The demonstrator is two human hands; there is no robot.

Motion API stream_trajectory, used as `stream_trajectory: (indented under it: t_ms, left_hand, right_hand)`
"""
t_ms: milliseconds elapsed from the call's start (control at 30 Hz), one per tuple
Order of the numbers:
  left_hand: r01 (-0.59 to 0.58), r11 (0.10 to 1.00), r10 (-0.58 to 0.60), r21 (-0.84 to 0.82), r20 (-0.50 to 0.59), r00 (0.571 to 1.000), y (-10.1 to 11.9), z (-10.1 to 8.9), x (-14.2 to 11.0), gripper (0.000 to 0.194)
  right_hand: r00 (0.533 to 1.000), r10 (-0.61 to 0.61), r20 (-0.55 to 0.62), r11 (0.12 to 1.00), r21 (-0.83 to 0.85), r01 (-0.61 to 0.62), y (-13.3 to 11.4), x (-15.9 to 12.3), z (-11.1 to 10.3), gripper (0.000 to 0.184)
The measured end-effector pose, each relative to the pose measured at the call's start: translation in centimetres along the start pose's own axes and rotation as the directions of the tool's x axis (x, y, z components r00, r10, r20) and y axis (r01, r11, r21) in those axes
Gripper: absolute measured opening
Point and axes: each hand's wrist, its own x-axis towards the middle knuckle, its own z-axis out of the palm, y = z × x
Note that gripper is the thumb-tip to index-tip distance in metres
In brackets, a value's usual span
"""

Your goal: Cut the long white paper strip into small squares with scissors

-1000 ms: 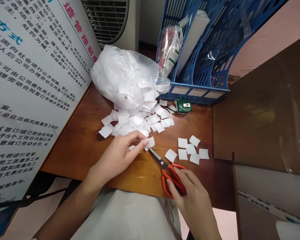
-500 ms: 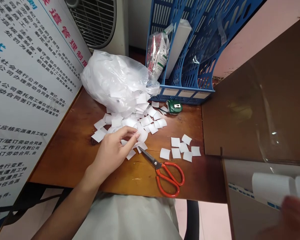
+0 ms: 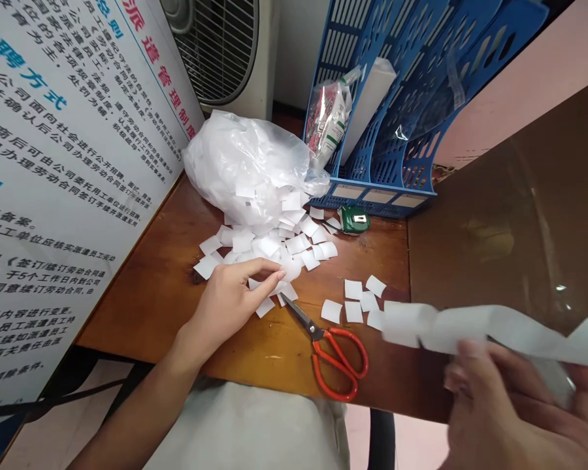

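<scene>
Our right hand [image 3: 509, 411] holds the strip [image 3: 406, 321] behind its end, likely to free that tip; whether our left hand's [image 3: 232, 294] narrow pinch holds anything, we cannot tell

Right hand [image 3: 514, 411]: blurred; the near and right edges cut it off.
White strip [image 3: 455, 326]: its right end runs out of our view, and its left end hides part of a paper square [image 3: 375, 319].
Left hand [image 3: 235, 294]: we cannot tell whether it pinches anything.
Blue rack [image 3: 414, 72]: cropped at the far edge; its labels [image 3: 347, 190] are too small to read.
</scene>
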Motion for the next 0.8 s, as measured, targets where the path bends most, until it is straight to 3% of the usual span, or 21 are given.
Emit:
stream_trajectory:
  t_ms: [100, 200, 267, 367, 433, 600, 733, 800]
  left_hand:
    - [0.077, 0.996, -0.077, -0.045, 0.010, 0.997, -0.1, 0.0, -0.1, 0.013]
    - [0.106, 0.992, -0.106, -0.071, 0.013, 0.994, -0.1, 0.0, -0.1, 0.016]
    - [0.066, 0.997, -0.065, -0.045, 0.018, 0.998, 0.0, -0.1, 0.0, 0.013]
    - [-0.051, 0.999, 0.051, 0.018, -0.007, 0.999, 0.2, -0.2, 0.2, 0.009]
    - [-0.068, 0.997, 0.069, 0.027, -0.040, 0.997, 0.3, -0.3, 0.2, 0.007]
    - [0.096, 0.994, -0.099, -0.042, -0.055, 0.994, 0.5, -0.4, 0.2, 0.018]
    - [0.055, 0.998, -0.055, 0.009, -0.069, 0.996, 0.5, -0.3, 0.3, 0.006]
    - [0.045, 0.998, -0.047, -0.033, -0.050, 0.998, 0.3, -0.2, 0.3, 0.011]
  right_hand:
    - [0.984, 0.048, 0.171, 0.998, 0.019, -0.052, 0.1, -1.2, 1.8, 0.079]
    - [0.914, 0.190, 0.360, 0.968, 0.089, -0.236, 0.7, -2.0, 2.9, 0.082]
    - [0.862, 0.250, 0.440, 0.942, 0.094, -0.321, 1.2, -2.2, 3.6, 0.084]
    - [0.824, 0.301, 0.481, 0.925, 0.064, -0.375, 2.4, -2.1, 4.4, 0.085]
    - [0.793, 0.333, 0.511, 0.909, 0.049, -0.413, 3.2, -1.9, 4.8, 0.080]
    - [0.663, 0.386, 0.642, 0.846, 0.039, -0.531, 5.0, -1.8, 5.6, 0.073]
    - [0.576, 0.421, 0.701, 0.829, -0.040, -0.557, 6.4, -2.1, 5.7, 0.042]
    - [0.550, 0.402, 0.732, 0.853, -0.082, -0.515, 7.1, -2.2, 5.6, 0.032]
